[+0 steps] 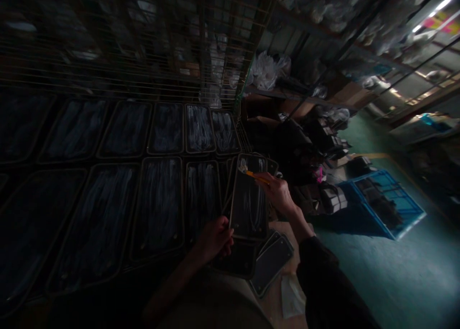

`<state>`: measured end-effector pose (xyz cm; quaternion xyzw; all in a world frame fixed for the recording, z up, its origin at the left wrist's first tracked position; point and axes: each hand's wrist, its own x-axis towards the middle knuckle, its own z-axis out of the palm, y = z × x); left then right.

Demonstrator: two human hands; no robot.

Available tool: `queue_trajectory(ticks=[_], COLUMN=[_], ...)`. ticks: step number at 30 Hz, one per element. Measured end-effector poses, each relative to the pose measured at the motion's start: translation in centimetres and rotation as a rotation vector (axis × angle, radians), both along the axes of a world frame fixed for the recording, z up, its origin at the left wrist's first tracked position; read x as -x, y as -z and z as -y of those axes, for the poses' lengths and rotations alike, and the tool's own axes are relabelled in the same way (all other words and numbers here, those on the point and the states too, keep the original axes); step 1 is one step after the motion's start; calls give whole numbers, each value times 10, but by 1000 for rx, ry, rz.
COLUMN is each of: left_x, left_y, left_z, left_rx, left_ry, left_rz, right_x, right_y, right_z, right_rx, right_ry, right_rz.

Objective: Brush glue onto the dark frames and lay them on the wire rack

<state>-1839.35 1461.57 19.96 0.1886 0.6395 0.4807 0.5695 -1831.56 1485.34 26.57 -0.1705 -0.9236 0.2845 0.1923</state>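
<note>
My right hand (278, 193) is closed around the yellow handle of a brush (257, 175). The brush's pale head touches the upper left part of a dark rectangular panel (244, 209) with rounded corners. Whitish streaks run down the panel's face. My left hand (214, 238) grips the panel's lower left edge, with the fingers curled at its rim. Under and beside it lie more dark panels (273, 262), without visible streaks. To the left, several similar panels (158, 204) with white smears lie in two rows.
A wire mesh rack (230, 46) rises behind the rows. Shelves with clear plastic bags (268, 70) stand at the back right. A blue crate (388, 204) holding dark items is on the green floor, near stacked dark bundles (330, 197). The picture is dim.
</note>
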Motion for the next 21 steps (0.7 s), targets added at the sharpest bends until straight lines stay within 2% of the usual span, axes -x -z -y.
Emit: queue_trajectory(ticks=[7, 12, 17, 21], left_x=[0, -1, -2, -2], left_y=[-5, -5, -6, -4], left_z=[0, 3, 3, 2], left_rx=[0, -31, -16, -12], left_ry=[-22, -15, -11, -2], left_rz=[-8, -20, -24, -52], right_x=[-69, -103, -98, -71], right_y=[-19, -24, -17, -2], right_z=[47, 61, 45, 14], right_rx=[354, 552, 662, 569], right_ry=[-95, -142, -77, 105], right_rz=[138, 178, 105, -91])
